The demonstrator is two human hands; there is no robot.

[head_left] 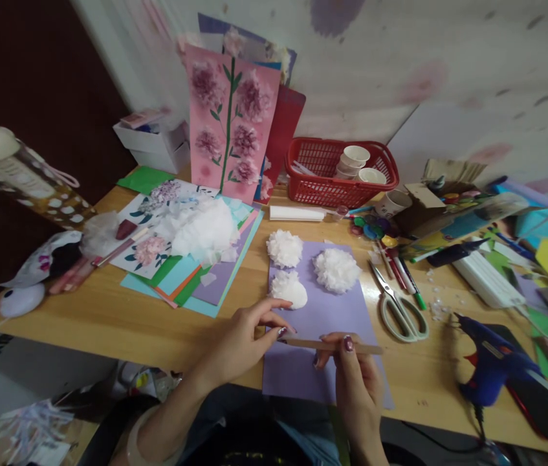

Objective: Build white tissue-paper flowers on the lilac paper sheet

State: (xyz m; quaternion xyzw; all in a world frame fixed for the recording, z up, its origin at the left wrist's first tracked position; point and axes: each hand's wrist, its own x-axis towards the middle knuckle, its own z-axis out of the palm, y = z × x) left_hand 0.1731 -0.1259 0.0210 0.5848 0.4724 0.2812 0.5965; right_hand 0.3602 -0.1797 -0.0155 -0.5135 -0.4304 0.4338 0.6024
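Note:
My left hand (247,340) and my right hand (351,372) both pinch a thin wooden stick (332,346), held level over the near part of a purple paper sheet (322,317). The left fingertips grip its left end, the right fingers wrap its middle. Three white tissue-paper flowers lie on the far half of the sheet: one at the top left (284,248), one at the top right (336,270), one nearer (289,288), just beyond my left fingers.
Scissors (400,309) and pens lie right of the sheet. A blue glue gun (490,359) sits at the near right. A red basket (332,188) with paper cups stands behind. A pink flower card (230,123) leans on the wall. Coloured paper and tissue (200,226) are stacked left.

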